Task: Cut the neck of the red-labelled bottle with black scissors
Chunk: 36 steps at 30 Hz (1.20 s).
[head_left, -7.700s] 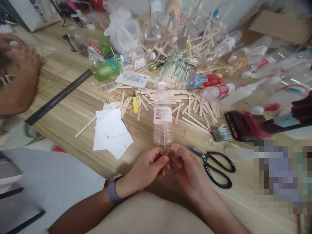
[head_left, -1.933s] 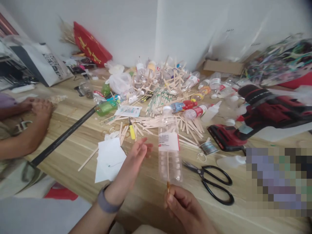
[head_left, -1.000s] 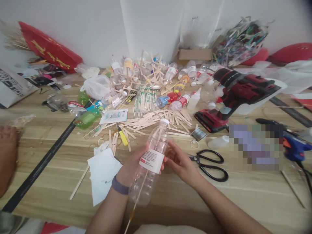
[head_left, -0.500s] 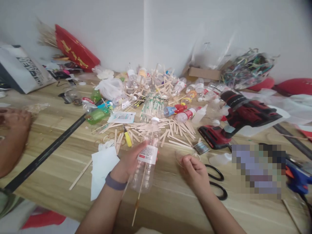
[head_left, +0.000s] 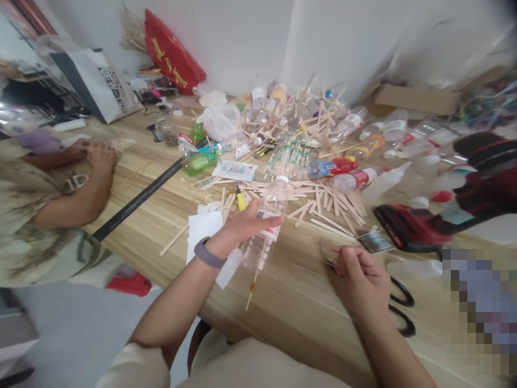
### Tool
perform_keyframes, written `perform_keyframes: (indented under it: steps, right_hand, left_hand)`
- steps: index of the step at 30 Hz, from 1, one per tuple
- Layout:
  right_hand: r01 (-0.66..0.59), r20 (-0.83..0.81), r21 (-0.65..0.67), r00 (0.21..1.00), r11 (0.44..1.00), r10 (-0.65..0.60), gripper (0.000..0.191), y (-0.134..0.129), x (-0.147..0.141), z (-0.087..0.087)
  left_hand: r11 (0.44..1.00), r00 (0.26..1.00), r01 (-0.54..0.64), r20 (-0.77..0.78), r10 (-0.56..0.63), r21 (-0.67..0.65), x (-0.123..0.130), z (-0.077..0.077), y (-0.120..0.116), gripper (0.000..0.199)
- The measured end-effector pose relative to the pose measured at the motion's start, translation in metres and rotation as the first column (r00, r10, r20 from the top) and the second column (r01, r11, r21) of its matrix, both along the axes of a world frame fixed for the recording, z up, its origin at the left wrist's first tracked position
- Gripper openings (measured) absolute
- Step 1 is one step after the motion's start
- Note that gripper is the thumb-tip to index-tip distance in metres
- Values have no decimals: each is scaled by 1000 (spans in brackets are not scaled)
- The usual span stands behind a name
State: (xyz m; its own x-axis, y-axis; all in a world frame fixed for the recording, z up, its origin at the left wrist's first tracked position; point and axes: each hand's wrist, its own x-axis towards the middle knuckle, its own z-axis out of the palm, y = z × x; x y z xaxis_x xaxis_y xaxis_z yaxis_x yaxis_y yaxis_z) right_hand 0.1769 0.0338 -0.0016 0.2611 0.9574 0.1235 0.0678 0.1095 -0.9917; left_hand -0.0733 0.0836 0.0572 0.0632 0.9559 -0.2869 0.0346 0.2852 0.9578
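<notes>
My left hand (head_left: 252,222) is wrapped around the middle of a clear plastic bottle (head_left: 279,193) with a white cap, tilted with its cap end away from me. A thin wooden stick (head_left: 251,295) runs along the bottle and sticks out past its base; whether it lies inside or behind is unclear. My right hand (head_left: 361,277) is closed in a pinch, apart from the bottle. Something thin and clear shows faintly at its fingertips, too blurred to name. Black-handled scissors (head_left: 406,323) lie partly hidden under that hand. White paper (head_left: 204,226) is beside my left wrist.
Wooden craft sticks (head_left: 337,207) and several plastic bottles (head_left: 202,161) spread across the table's far side. A red cordless drill (head_left: 420,231) stands at right. A black strip (head_left: 141,199) crosses the left side, where another person's hands (head_left: 100,153) rest. A yellow-handled tool (head_left: 240,200) lies near the sticks.
The view has swung left, so things appear further right and more of the other person shows. My left hand still grips the bottle; my right hand stays pinched near the scissors.
</notes>
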Motion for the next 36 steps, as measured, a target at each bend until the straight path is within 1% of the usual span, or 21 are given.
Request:
perform_keyframes:
  steps: [3, 5, 7, 9, 12, 16, 18, 20, 22, 24, 25, 27, 28, 29, 30, 31, 32, 34, 36]
  right_hand:
    - [-9, 37, -10, 999, 1000, 9, 37, -2, -3, 5]
    - [-24, 126, 2, 992, 1000, 24, 36, -4, -4, 7]
    - [-43, 242, 11, 970, 999, 39, 34, -6, -4, 6]
    - [-59, 346, 15, 937, 998, 50, 30, -9, -2, 3]
    - [-79, 451, 37, 891, 996, 54, 25, -11, 1, -3]
    - [-112, 512, 51, 856, 992, 71, 22, -13, 1, -5]
    - [-119, 531, 56, 844, 991, 71, 21, -14, -1, -4]
    - [-140, 570, 66, 818, 988, 78, 21, -14, -2, -2]
    - [-193, 624, 88, 776, 977, 97, 21, -13, -3, -2]
    - [-257, 679, 108, 725, 960, 117, 22, -12, -3, -3]
    - [-280, 701, 114, 702, 953, 123, 24, -11, -2, -4]
    - [-302, 732, 114, 669, 946, 125, 25, -11, -2, -6]
    - [-304, 740, 111, 661, 946, 126, 25, -12, -2, -6]
    - [-304, 745, 107, 655, 947, 126, 25, -12, -2, -6]
    - [-308, 751, 102, 648, 946, 130, 26, -13, -2, -4]
    - [-318, 757, 96, 638, 943, 138, 26, -13, -2, -2]
    - [-336, 765, 86, 625, 938, 154, 26, -13, -2, 1]
    - [-395, 774, 68, 600, 916, 201, 27, -11, 0, 8]
    - [-465, 772, 48, 579, 884, 263, 27, -7, 4, 15]
  left_hand:
    - [999, 990, 33, -136, -27, 41, 0, 0, 8, 88]
    - [995, 975, 80, -212, -65, 62, -1, 0, 12, 95]
    - [990, 964, 116, -250, -93, 78, -2, 0, 15, 99]
    - [988, 965, 123, -243, -98, 91, -4, 1, 17, 101]
    - [986, 964, 124, -248, -93, 112, -5, 2, 20, 100]
    - [974, 917, 194, -375, -137, 117, -6, 1, 27, 95]
    - [968, 909, 216, -388, -151, 128, -7, -1, 32, 93]
    - [971, 930, 187, -346, -127, 147, -7, -2, 35, 89]
    - [977, 951, 121, -303, -63, 177, -6, 2, 34, 82]
    - [968, 944, 67, -330, 17, 242, -2, 13, 24, 72]
    - [948, 923, 70, -381, 56, 309, 2, 20, 15, 66]
    - [892, 850, 174, -521, 78, 417, 13, 33, -8, 49]
    - [862, 822, 243, -566, 60, 445, 21, 37, -21, 39]
    - [827, 812, 318, -583, 14, 463, 30, 38, -34, 33]
    - [777, 799, 427, -596, -84, 462, 39, 35, -45, 34]
    - [739, 789, 497, -591, -167, 455, 49, 30, -54, 37]
    - [720, 778, 539, -586, -226, 438, 58, 22, -60, 40]
    - [745, 764, 533, -606, -220, 401, 72, 4, -64, 44]
    - [743, 742, 540, -641, -196, 396, 77, -10, -60, 42]
